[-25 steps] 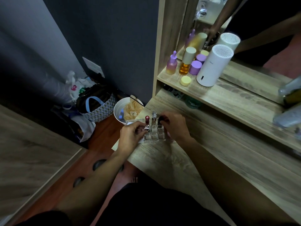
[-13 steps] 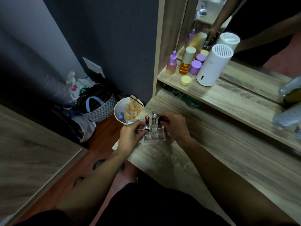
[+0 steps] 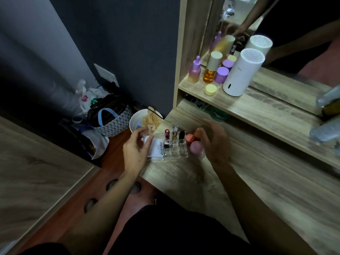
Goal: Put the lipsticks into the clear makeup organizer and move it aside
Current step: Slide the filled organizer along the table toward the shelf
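The clear makeup organizer (image 3: 176, 153) stands at the left end of the wooden desk. Three lipsticks stand upright in its back slots: a dark red one (image 3: 166, 134), a silver and gold one (image 3: 174, 132) and a black one (image 3: 181, 135). White wipes (image 3: 156, 149) lie in its left compartment, and pink and orange sponges (image 3: 193, 142) fill its right one. My left hand (image 3: 136, 150) hovers open at the organizer's left end. My right hand (image 3: 215, 142) hovers open at the right end, fingers spread, beside the sponges.
A shelf (image 3: 248, 107) above the desk carries purple and amber bottles (image 3: 208, 72), a yellow jar (image 3: 210, 89) and a white cylinder device (image 3: 241, 72) before a mirror. On the floor left of the desk are a white bin (image 3: 139, 119) and a patterned bag (image 3: 112, 120).
Both hands have drawn back from the organizer and opened. The black lipstick now stands in its slot, and the wipes and sponges have come into view.
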